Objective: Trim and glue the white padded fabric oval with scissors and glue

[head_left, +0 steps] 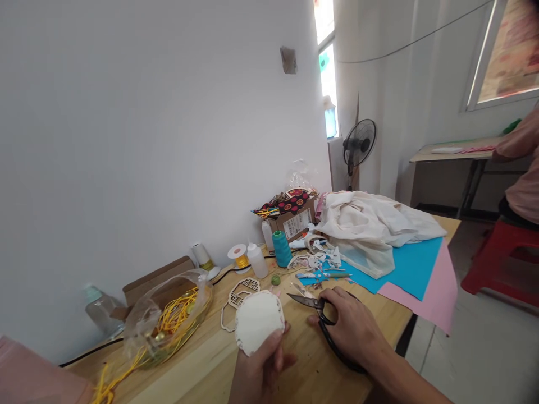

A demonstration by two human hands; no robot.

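White rounded piece (257, 322) with a scalloped, uneven edge, above the near part of the wooden tabletop (303, 370); gripped at the lower edge in the left hand (263, 365), thumb across the face. Black-handled scissors (309, 301), just right of the piece, gripped in the right hand (351, 322), blades pointing toward the piece's edge and apart from it. Just behind and left of the piece: openwork wooden frames (244, 292), lying flat. Behind: small green ball (275, 279); teal thread cone (282, 251), upright; white squeeze bottle (257, 261), upright; spool of yellow thread (239, 257). To the right of the cone: heap of pale scraps (314, 261), with a green pen-like tool (339, 275) in front. Farther right: blue sheet (415, 269), partly under a crumpled white cloth (366, 219) and over a pink sheet (442, 292) hanging past the edge. Against the wall: labelled cardboard box (290, 224), patterned fabric on top. To the left: clear plastic bag (181, 308) with yellow cords inside and spilling out, open cardboard box behind; clear bottle with pale green cap (101, 311). Beyond the tabletop: black standing fan (360, 143); red stool (497, 252) beneath a seated person in pink (522, 179), beside a second table (455, 150).
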